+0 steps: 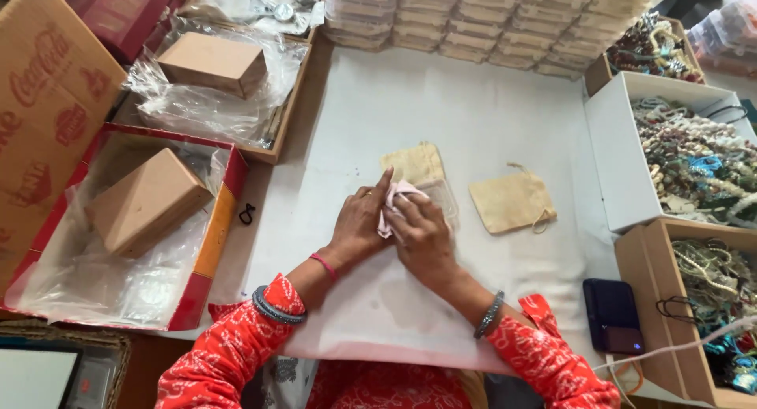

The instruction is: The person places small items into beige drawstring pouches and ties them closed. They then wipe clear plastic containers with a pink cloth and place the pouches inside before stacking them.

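— At mid-surface [473, 125], what are both hands doing?
— Left hand [359, 224] and right hand [422, 235] are pressed together, clamped on a pink cloth [393, 197] over a clear box [443, 197]. Wrapping looks underway; next likely needs a tuck.

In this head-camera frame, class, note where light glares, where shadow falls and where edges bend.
Head view: glare on the crinkled plastic upper left; soft shadow under the left hand and right hand on the white sheet; box edges bow near the corners; focus stays fairly even.
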